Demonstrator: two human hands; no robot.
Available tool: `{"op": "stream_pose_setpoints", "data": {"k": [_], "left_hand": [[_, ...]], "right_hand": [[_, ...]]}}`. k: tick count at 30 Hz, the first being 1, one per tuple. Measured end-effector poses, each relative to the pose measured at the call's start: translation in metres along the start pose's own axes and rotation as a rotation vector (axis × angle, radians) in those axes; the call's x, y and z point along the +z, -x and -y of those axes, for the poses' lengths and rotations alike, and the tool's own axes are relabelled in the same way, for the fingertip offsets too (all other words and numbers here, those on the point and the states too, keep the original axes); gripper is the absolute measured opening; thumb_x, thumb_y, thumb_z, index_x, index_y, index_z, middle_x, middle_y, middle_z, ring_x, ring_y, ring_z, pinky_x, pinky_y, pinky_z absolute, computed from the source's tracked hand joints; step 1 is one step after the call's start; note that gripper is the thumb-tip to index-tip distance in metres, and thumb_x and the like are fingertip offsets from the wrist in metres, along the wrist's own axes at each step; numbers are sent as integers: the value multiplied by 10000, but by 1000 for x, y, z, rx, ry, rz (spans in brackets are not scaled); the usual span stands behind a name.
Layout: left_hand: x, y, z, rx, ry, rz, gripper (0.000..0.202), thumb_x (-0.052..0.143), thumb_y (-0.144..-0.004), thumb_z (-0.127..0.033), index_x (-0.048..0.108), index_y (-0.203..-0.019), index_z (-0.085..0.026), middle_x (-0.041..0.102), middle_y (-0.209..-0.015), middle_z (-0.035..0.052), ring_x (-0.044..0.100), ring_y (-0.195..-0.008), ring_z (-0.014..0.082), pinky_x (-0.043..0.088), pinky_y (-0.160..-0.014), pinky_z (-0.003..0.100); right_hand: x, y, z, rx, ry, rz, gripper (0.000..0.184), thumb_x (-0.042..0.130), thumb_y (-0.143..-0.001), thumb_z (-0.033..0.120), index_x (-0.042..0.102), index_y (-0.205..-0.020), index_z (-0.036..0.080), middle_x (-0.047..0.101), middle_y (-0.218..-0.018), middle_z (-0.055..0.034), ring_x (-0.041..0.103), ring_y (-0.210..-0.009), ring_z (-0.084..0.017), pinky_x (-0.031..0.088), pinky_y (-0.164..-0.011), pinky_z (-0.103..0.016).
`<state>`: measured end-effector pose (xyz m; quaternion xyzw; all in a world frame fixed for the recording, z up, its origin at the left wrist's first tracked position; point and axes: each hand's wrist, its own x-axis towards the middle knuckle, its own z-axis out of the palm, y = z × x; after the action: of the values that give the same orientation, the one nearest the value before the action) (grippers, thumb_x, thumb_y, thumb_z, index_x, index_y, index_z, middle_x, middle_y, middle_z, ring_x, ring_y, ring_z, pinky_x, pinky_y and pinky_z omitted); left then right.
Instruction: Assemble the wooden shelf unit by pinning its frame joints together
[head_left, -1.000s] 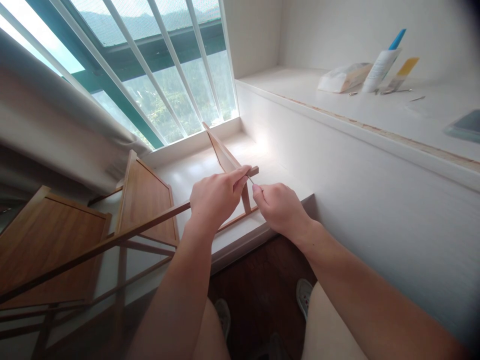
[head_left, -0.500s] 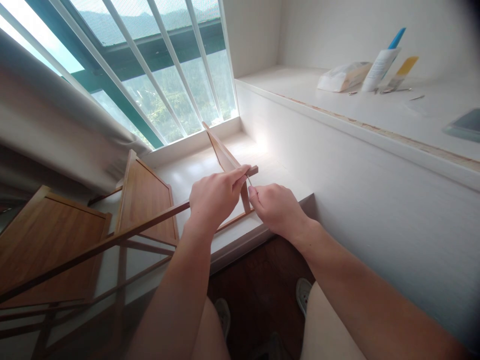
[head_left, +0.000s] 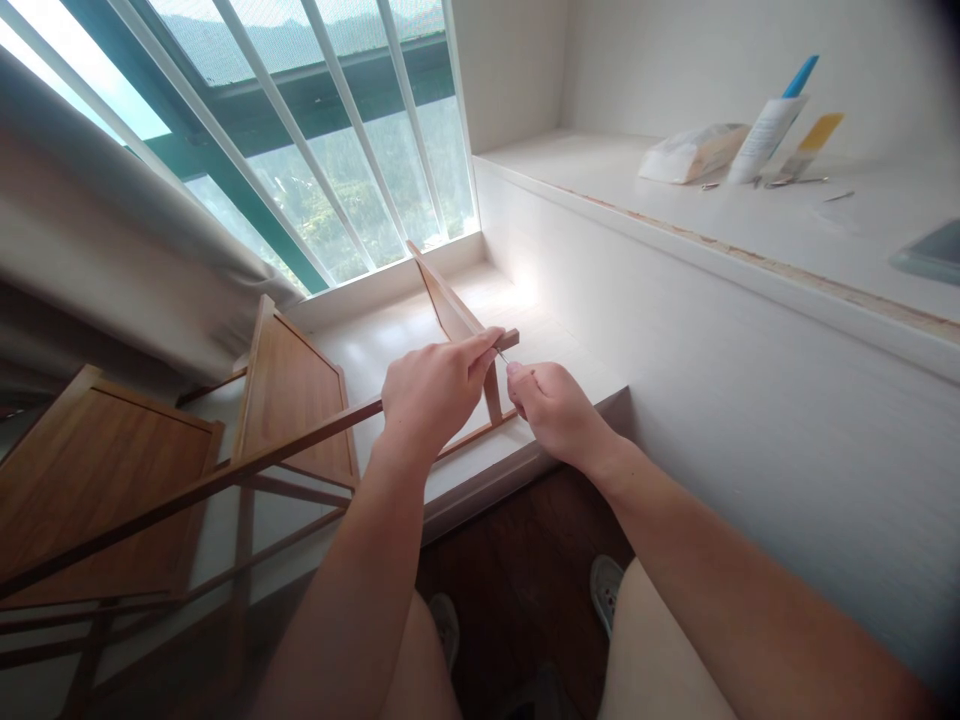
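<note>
Beyond the right hand point(head_left: 562, 412), a tube's label point(head_left: 766, 140) blurs.

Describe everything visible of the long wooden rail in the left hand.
The rail is straight, narrow, brown and wood-like, with a blunt end. It slants up rightward from the picture's left edge; the left hand grips it near that end, hiding a stretch. The right hand's thin rod points there; contact is unclear.
</note>
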<state>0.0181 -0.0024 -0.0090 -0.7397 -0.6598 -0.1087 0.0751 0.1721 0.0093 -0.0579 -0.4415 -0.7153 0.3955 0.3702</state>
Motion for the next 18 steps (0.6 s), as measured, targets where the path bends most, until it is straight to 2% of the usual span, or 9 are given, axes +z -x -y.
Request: {"op": "stream_pose_setpoints", "data": {"k": [7,12,18], "left_hand": [[0,0,0,17,-6,-7,393,336,-1001,-543,595,-1296,-521,769,-1067,-26,707,-856,272,373,-597,330],[0,1,0,26,-18,-19,394,335,-1007,-533,598,-1299,-509,776,-1019,-17,705,-827,259,353,-581,317],[1,1,0,32,-17,-29,387,338,-1012,-517,596,-1301,-509,778,-975,-20,694,-779,240,343,-577,311]], "right_hand": [[9,1,-3,16,-108,-67,494,354,-1003,390,334,-540,221,330,-483,39,330,-480,-106,257,-514,-286],[20,1,-3,144,-432,-91,466,385,-977,397,312,-548,231,293,-456,59,284,-425,-87,225,-435,-258],[28,1,7,285,-811,-130,411,421,-921,321,308,-535,237,259,-417,80,259,-364,-74,194,-377,-234]]}}
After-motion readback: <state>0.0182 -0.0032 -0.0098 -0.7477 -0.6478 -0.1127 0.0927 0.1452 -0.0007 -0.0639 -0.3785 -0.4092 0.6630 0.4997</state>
